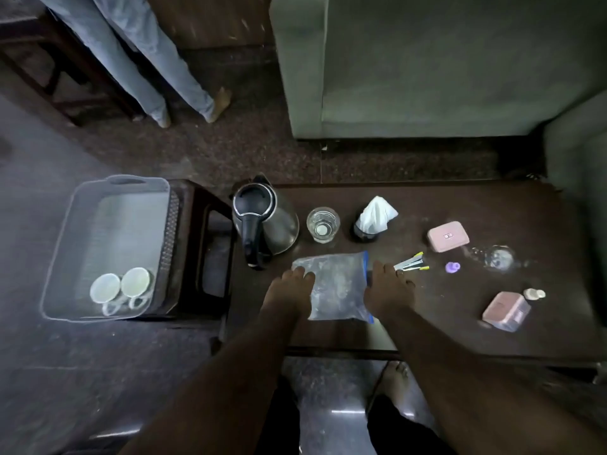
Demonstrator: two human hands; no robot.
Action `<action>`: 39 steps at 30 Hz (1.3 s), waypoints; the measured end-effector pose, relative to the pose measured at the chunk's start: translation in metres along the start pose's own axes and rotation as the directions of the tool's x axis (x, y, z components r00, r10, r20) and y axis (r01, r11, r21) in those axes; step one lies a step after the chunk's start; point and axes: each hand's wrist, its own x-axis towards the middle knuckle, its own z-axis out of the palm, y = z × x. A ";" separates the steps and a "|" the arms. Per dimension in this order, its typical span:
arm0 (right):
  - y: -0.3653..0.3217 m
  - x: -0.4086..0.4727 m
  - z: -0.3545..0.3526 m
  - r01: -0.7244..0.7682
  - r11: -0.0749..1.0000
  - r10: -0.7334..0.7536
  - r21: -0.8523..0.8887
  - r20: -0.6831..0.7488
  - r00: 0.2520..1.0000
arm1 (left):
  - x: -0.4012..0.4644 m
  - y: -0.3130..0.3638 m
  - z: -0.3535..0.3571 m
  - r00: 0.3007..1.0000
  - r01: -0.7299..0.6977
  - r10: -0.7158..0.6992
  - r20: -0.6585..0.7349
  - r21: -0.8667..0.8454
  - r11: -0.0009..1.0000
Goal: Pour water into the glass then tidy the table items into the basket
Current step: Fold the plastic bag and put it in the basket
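Note:
A clear zip bag with a blue seal lies flat on the dark table in front of me. My left hand rests on its left edge and my right hand on its right, blue-sealed edge; whether the fingers grip it is unclear. Behind the bag stand a steel kettle with a black handle and a glass holding water. The clear plastic basket sits on a stool to the left, with two white cups inside.
On the table are a tissue holder, a pink case, several pens, a purple cap, an upturned clear glass, a pink box and small round pieces. A grey sofa stands beyond; someone's legs at far left.

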 end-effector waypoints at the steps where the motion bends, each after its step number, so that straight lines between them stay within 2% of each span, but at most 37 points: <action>1: 0.003 0.010 0.011 -0.026 0.998 0.025 0.058 0.025 0.999 | 0.015 0.003 0.009 1.000 -0.003 0.003 -0.009 0.002 1.000; 5: 0.013 0.047 0.046 -0.133 0.921 0.100 0.367 0.108 0.989 | 0.067 0.009 0.034 0.993 -0.029 0.030 -0.113 0.009 1.000; 9: 0.009 0.072 0.068 -0.256 0.772 0.163 0.582 0.208 0.964 | 0.102 0.014 0.049 0.992 0.049 -0.069 -0.109 -0.178 0.983; 13: 0.005 0.082 0.065 -0.238 0.661 0.036 0.711 0.287 0.957 | 0.103 0.012 0.054 0.975 0.149 -0.181 -0.130 -0.220 0.964; 16: 0.003 0.071 0.043 -0.271 0.455 -0.048 0.848 0.327 0.944 | 0.086 0.006 0.041 0.977 0.178 -0.197 -0.084 -0.192 0.965; 18: 0.002 0.052 0.008 -0.279 0.380 -0.121 0.882 0.347 0.930 | 0.067 0.003 0.015 0.977 0.161 -0.194 -0.090 -0.288 0.944; 20: 0.005 0.033 -0.031 -0.256 0.373 -0.207 0.892 0.349 0.914 | 0.042 0.003 -0.013 0.977 0.107 -0.183 -0.112 -0.484 0.869; 23: 0.011 0.005 -0.108 -0.119 0.412 -0.317 0.903 0.265 0.911 | -0.009 0.005 -0.068 0.979 0.004 -0.146 -0.141 -0.704 0.710; 26: 0.013 -0.015 -0.184 -0.062 0.445 -0.420 0.894 0.269 0.867 | -0.051 0.006 -0.126 0.974 -0.082 -0.123 -0.190 -0.804 0.588; 29: 0.017 -0.030 -0.248 -0.036 0.551 -0.542 0.834 0.391 0.744 | -0.089 -0.001 -0.174 0.958 -0.138 -0.171 -0.229 -0.894 0.426; 31: 0.019 -0.042 -0.283 -0.015 0.571 -0.541 0.821 0.390 0.745 | -0.117 -0.012 -0.195 0.947 -0.164 -0.213 -0.239 -0.933 0.320; 32: 0.019 -0.046 -0.297 -0.023 0.531 -0.527 0.847 0.352 0.774 | -0.129 -0.017 -0.202 0.946 -0.183 -0.219 -0.240 -0.951 0.250; 34: 0.014 -0.053 -0.317 -0.050 0.381 -0.493 0.923 0.249 0.834 | -0.147 -0.027 -0.214 0.939 -0.230 -0.230 -0.255 -0.965 0.130; 36: -0.001 -0.064 -0.328 -0.087 0.235 -0.512 0.968 0.200 0.835 | -0.162 -0.037 -0.225 0.915 -0.301 -0.273 -0.296 -0.953 0.025; 37: -0.010 -0.070 -0.328 -0.114 0.205 -0.540 0.972 0.209 0.815 | -0.169 -0.041 -0.231 0.904 -0.329 -0.295 -0.309 -0.944 -0.019; 39: -0.030 -0.083 -0.323 -0.115 0.229 -0.586 0.967 0.231 0.776 | -0.179 -0.048 -0.240 0.881 -0.369 -0.345 -0.324 -0.926 -0.074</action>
